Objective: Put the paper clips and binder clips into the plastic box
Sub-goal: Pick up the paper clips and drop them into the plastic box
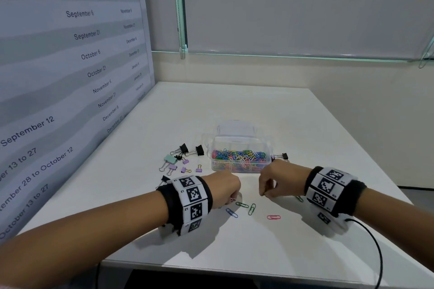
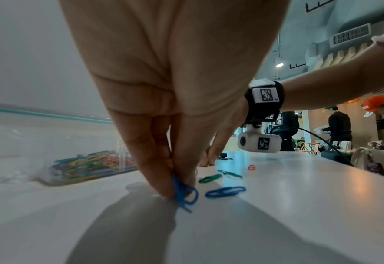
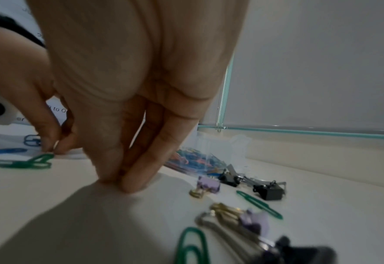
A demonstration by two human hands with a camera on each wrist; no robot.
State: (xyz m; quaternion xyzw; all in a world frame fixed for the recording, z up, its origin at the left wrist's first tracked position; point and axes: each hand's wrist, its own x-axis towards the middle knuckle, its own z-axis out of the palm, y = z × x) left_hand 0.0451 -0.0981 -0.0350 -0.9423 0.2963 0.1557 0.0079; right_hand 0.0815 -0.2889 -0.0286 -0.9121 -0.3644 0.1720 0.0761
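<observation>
On the white counter (image 1: 234,105), the clear plastic box (image 1: 240,156) heaped with coloured paper clips stands at twelve o'clock from both hands. The left hand (image 1: 224,189) has its fingers (image 2: 155,171) closed in a pinch on a blue paper clip (image 2: 184,192) at the counter surface, while the right hand (image 1: 277,179) presses its fingers (image 3: 141,167) together against the counter; whether they hold anything cannot be told. Loose green paper clips (image 1: 246,206), another blue clip (image 1: 231,213) and a pink clip (image 1: 273,217) lie at six o'clock of the box, and black, purple and mint binder clips (image 1: 182,159) lie at its nine o'clock.
</observation>
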